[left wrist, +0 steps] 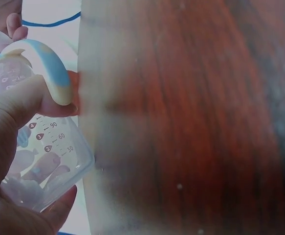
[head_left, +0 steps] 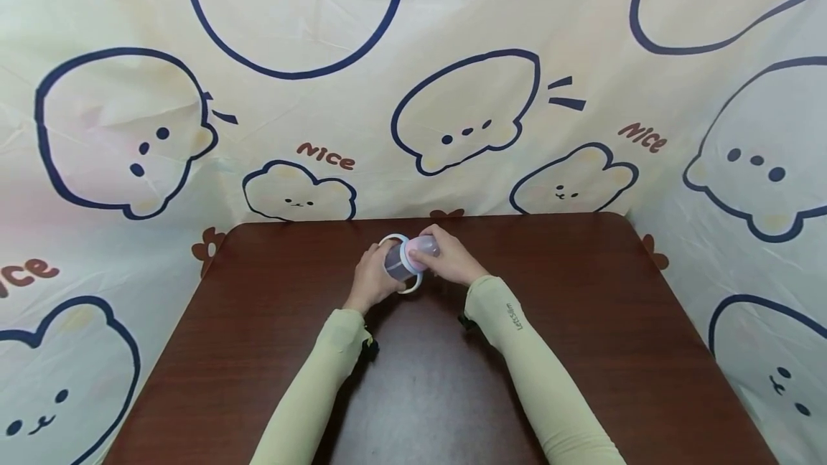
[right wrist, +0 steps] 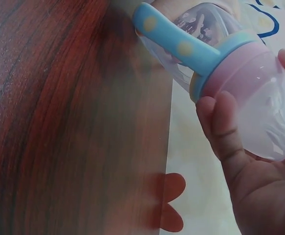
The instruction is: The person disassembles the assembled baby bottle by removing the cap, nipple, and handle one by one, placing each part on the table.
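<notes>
A clear baby bottle (head_left: pixel 397 264) is held tilted above the far part of the table, its top toward the right. My left hand (head_left: pixel 373 277) grips the clear body, which carries printed measuring marks, and the thumb lies by a handle (left wrist: pixel 56 71). On the right, my right hand (head_left: pixel 455 258) holds the top end, with fingers and thumb around the translucent cap (right wrist: pixel 269 117) and against the pink collar (right wrist: pixel 235 68). Two curved blue and cream handles stick out from the bottle's neck. The right wrist view shows the blue handle (right wrist: pixel 176 39) with yellow dots.
The dark brown wooden table (head_left: pixel 413 393) reaches to a cream curtain (head_left: pixel 362 113) printed with cartoon outlines, which stands behind and on both sides. Light green sleeves (head_left: pixel 536 379) cover both forearms, with a dark strap-like item near each wrist.
</notes>
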`<state>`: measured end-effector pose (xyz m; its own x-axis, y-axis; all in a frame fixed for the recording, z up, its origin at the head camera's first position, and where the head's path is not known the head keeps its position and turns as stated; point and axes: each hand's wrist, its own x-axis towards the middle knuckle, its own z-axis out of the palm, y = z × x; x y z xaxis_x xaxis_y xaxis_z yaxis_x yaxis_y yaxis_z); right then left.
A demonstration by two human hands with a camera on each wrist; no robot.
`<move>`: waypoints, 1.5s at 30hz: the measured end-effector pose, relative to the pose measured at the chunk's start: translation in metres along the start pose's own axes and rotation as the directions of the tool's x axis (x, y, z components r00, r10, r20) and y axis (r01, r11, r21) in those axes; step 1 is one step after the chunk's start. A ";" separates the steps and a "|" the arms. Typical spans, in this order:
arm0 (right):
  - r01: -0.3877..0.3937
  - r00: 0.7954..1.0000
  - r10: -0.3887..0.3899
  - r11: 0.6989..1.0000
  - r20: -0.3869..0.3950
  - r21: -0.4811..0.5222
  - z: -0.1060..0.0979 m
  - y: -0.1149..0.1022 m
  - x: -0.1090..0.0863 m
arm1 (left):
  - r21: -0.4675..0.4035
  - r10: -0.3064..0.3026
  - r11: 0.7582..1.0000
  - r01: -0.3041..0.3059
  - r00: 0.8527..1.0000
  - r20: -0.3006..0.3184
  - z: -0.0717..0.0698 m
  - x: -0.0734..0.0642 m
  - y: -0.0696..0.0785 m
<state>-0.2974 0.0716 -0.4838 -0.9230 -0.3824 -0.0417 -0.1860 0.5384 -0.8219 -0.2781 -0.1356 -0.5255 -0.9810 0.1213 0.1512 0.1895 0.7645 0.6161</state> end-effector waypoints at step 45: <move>0.169 0.984 -0.162 0.980 0.071 -0.108 -0.011 0.005 0.004 | -0.048 0.051 0.998 -0.049 0.997 0.050 -0.004 0.005 -0.007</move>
<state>-0.3060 0.0805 -0.4816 -0.8544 -0.5169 0.0519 -0.3746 0.5437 -0.7511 -0.2844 -0.1434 -0.5259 -0.9708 0.1918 0.1441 0.2392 0.7264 0.6444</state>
